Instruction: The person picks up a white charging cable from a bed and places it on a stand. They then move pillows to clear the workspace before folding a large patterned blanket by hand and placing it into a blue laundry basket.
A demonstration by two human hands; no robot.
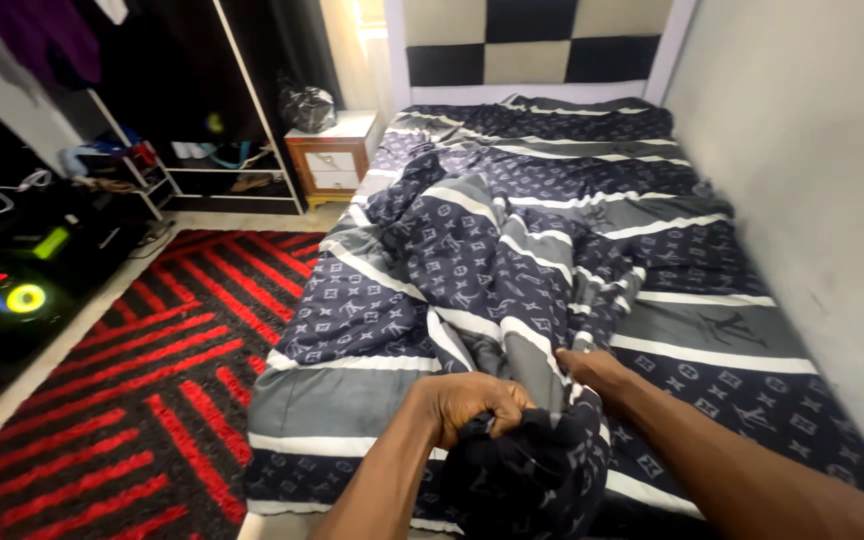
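We see the left hand (474, 402) closed in a fist around a bunched fold of the duvet (472, 265), fingers curled tight over the cloth near the foot of the bed. The right hand (592, 370) sits just beside it, a little further up, fingers pressed into the same gathered ridge of fabric, pinching it against the palm. Both forearms reach in from the bottom edge of the view, and below the hands a dark clump of the cloth hangs down between them.

The duvet is navy and grey with broad white stripes, and the navy bands carry a small repeated pale pattern of flowers and letter-like marks. From the grip it runs up the middle of the bed as a rumpled, twisted heap, with folds rising toward the head end. It lies on a matching bedsheet (722, 330) that is spread flatter over the mattress on the right side.

Beyond the heap we see a padded headboard (537, 40) in black and beige squares. A plain wall (812, 150) touches the bed's right side. On the left, a red and black striped rug (142, 380) covers the floor, and a small bedside cabinet (330, 155) with a white top stands by the head of the bed, with a dark bag (309, 107) on it.
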